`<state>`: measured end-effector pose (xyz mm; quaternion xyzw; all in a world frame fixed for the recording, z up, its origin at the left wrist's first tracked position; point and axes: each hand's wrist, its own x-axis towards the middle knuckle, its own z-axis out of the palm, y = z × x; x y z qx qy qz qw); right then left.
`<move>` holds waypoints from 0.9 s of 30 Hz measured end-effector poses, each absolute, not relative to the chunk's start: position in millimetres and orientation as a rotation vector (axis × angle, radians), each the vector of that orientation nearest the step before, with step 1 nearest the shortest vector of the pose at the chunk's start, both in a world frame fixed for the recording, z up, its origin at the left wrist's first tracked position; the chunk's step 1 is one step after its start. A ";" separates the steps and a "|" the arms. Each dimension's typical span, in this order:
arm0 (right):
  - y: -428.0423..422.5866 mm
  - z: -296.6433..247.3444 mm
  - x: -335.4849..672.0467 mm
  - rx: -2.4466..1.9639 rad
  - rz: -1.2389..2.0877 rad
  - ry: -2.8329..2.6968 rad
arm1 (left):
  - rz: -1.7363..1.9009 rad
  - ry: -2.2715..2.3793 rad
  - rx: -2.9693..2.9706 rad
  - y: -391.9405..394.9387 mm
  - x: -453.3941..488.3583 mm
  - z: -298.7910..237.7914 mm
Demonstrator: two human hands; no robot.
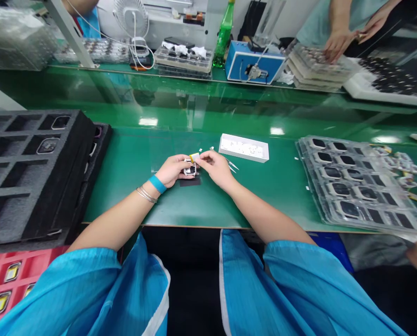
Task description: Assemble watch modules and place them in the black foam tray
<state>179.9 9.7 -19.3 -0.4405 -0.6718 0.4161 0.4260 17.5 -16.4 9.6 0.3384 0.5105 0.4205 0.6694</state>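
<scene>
My left hand (173, 170) is closed around a small silver watch case (190, 170), held just above the green bench. A small battery (195, 157) with a yellow edge stands at the top of the case. The fingertips of my right hand (214, 167) pinch its right side. Whether the battery is joined to the case by a wire I cannot tell. Under my hands lies a dark flat pad (190, 183). Tweezers (232, 166) rest on the bench just right of my right hand.
A white box (244, 148) of tiny parts lies behind my right hand. Clear trays of watch faces (348, 186) stand at right, black foam trays (51, 177) at left, a red tray (16, 280) below those. Across the bench, a co-worker's hands (341, 44) touch stacked trays.
</scene>
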 end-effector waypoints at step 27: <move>-2.5 -14.5 179.3 -0.964 0.074 -2.339 | 0.968 0.898 0.568 -8.8 6.7 0.5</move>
